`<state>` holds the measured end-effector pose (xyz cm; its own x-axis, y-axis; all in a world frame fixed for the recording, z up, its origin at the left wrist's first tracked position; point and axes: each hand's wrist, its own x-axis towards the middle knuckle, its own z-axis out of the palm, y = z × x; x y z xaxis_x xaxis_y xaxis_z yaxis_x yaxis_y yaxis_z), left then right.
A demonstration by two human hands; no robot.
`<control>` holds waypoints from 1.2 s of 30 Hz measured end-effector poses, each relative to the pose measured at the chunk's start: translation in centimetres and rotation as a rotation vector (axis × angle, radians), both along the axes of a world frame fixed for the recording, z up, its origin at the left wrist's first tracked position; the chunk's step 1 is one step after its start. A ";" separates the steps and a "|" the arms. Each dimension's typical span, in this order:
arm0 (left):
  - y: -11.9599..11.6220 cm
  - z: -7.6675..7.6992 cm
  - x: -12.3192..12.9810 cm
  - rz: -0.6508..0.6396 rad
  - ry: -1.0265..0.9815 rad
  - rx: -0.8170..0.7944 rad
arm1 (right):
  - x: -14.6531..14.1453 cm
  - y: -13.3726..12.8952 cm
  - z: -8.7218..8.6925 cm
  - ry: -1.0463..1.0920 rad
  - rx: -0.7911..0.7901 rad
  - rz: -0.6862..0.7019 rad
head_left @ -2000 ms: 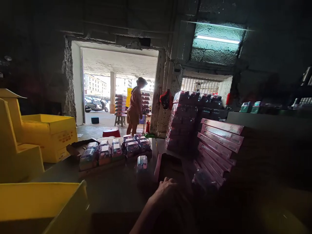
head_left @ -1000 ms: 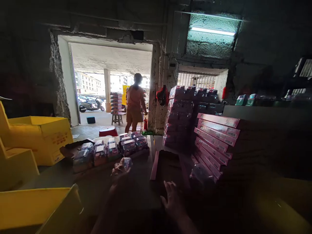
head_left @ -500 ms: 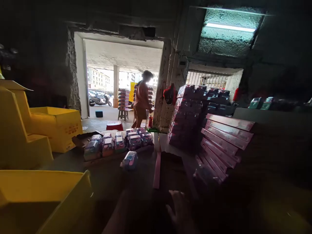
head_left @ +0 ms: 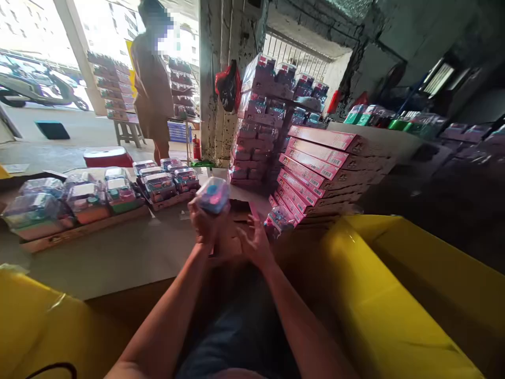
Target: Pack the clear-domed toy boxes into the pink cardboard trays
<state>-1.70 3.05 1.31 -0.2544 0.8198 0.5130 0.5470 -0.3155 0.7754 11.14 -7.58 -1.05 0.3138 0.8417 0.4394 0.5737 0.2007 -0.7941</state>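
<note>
My left hand (head_left: 204, 223) holds up a clear plastic package (head_left: 213, 195) with blue and pink items inside. Its fingers are wrapped round the near side of the package. To the right, my right hand (head_left: 254, 239) is raised with its fingers spread and nothing in them. Both hands are over an open cardboard tray (head_left: 231, 234) on the table, partly hidden by them. Just beyond my right hand, another clear package (head_left: 279, 220) leans by a stack of pink flat boxes (head_left: 315, 163).
Filled trays of packages (head_left: 90, 210) stand on the table (head_left: 138, 258) at left. A tall stack of filled trays (head_left: 252, 131) rises behind. Yellow bins (head_left: 386, 295) flank me on both sides. A person (head_left: 152, 89) stands beyond the table near a red fire extinguisher (head_left: 196, 147).
The view has tilted down, turned right and brightened. My left hand now has a package lifted off the table. My right hand has risen over the tray, its fingers spread.
</note>
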 end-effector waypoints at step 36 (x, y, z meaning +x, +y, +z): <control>10.7 -8.2 -1.3 -0.340 0.411 -0.620 | 6.2 15.3 -3.2 0.289 -0.148 0.324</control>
<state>-2.99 13.77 -6.91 0.1685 0.9838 -0.0606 0.7771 -0.0948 0.6221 17.31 7.73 -4.22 0.1158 0.9637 0.2404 0.2508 0.2058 -0.9459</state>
